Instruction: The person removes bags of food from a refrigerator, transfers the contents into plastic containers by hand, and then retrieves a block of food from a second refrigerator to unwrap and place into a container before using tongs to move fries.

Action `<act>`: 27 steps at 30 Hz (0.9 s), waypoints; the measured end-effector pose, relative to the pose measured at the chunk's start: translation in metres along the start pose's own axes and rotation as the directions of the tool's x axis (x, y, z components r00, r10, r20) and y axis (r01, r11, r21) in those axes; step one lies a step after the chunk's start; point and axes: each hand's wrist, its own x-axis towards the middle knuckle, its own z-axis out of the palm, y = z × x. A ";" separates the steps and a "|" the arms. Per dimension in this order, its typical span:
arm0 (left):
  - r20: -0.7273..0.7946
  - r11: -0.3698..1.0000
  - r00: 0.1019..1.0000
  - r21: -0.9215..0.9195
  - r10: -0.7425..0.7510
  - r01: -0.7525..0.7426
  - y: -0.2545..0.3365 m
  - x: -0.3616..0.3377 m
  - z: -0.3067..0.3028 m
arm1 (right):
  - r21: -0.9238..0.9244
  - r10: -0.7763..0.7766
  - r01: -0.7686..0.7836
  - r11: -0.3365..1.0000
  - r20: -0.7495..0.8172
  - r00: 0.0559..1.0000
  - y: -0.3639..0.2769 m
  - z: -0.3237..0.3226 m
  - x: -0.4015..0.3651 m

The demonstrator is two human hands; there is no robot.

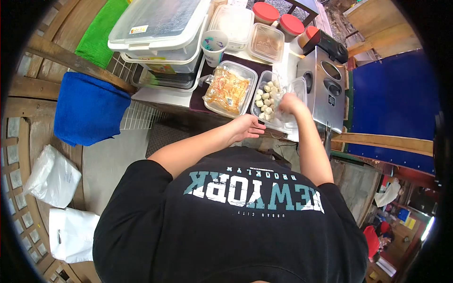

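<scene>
Pale, round balls, perhaps fish balls (266,100), lie in a clear plastic tub (255,109) at the counter's front edge. At the tub's right side, my right hand (291,104) is closed on a crumpled clear plastic bag (278,100); its fingertips are partly hidden. My left hand (247,127) is held palm up with its fingers stretched out, just short of the tub's near edge, and holds nothing. To the left, a second tub (245,70) contains a bagged orange-yellow food (227,89). A clear lid or container (298,87) sits right of the balls.
A steel fryer-like appliance (325,89) stands on the right. Stacked storage boxes (155,42), a paper cup (213,49) and red-lidded jars (291,24) crowd the back. A blue towel (89,108) hangs at left. Another person (373,240) is far off at lower right.
</scene>
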 end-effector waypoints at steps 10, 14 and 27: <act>0.009 1.000 1.000 0.012 0.013 -0.013 0.002 -0.003 0.000 | 0.386 0.120 0.103 0.917 -0.513 0.850 0.021 0.016 0.007; 0.054 1.000 0.999 0.025 0.003 -0.004 0.000 0.003 -0.007 | 0.546 0.269 0.022 0.837 -0.446 0.853 0.026 -0.018 -0.001; 0.026 0.982 0.999 0.182 -0.046 0.040 0.005 -0.003 -0.010 | 0.452 0.005 0.220 0.864 -0.444 0.896 0.003 0.033 0.044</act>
